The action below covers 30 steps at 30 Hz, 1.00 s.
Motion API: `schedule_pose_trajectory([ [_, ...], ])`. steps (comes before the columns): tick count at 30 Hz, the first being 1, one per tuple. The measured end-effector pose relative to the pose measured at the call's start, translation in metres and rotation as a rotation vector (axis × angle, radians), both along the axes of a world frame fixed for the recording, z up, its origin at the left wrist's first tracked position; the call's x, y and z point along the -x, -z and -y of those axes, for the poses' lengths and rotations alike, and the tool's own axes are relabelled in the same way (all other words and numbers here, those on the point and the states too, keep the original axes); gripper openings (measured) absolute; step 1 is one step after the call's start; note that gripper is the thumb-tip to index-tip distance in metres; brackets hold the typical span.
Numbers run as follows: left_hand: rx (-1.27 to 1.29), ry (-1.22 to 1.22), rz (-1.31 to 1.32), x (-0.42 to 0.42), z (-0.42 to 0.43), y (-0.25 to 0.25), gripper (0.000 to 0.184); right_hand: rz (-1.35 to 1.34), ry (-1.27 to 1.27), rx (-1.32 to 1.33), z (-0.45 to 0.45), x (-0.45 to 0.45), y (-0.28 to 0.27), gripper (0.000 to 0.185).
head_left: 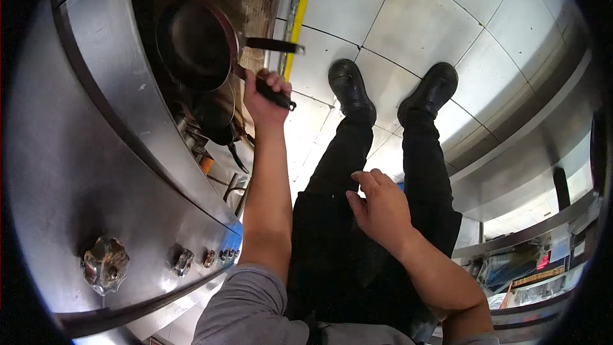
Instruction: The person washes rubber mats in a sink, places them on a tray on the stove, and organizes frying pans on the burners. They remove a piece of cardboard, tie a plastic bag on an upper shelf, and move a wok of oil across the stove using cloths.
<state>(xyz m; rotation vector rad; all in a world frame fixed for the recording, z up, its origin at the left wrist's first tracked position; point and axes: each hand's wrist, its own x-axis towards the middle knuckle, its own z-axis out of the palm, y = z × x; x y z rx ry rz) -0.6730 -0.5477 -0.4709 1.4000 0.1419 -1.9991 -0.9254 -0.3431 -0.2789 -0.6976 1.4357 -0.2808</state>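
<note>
My left hand (267, 103) is closed around the black handle of a dark frying pan (195, 48) with a reddish outer rim. The pan is over a low shelf space beside the steel counter. Close by, a second black handle (274, 45) sticks out toward the floor; the pan it belongs to is mostly hidden. Below the frying pan is a smaller dark pan (214, 116) with a curved handle. My right hand (383, 207) hangs in front of my legs, thumb and fingers apart, holding nothing.
On my left runs a steel stove front (76, 160) with several knobs (105, 265). A brown worn board (255, 16) lies behind the pans, beside a yellow strip (303, 3). White floor tiles (415, 13) lie under my black shoes. A steel counter (517, 172) curves along the right.
</note>
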Motion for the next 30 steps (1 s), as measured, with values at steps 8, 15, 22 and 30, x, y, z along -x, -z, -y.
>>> schedule_pose_trajectory([
  [8, 0.003, 0.196, 0.477, 0.002, -0.037, -0.021, 0.051, -0.477, 0.217, 0.733, 0.166, -0.065, 0.166, 0.057],
  [15, 0.006, 0.277, 0.929, 0.041, -0.048, -0.075, 0.056, -0.186, -0.037, 0.360, 0.199, -0.077, 0.171, 0.030],
  [22, 0.085, 0.612, 0.735, 0.172, -0.145, -0.200, 0.058, -0.248, 0.039, 0.182, 0.059, 0.013, 0.059, 0.023],
  [30, 0.181, 1.506, 0.225, 0.237, -0.182, -0.404, 0.056, -0.598, 0.172, -0.089, -0.072, 0.142, -0.178, 0.029],
])
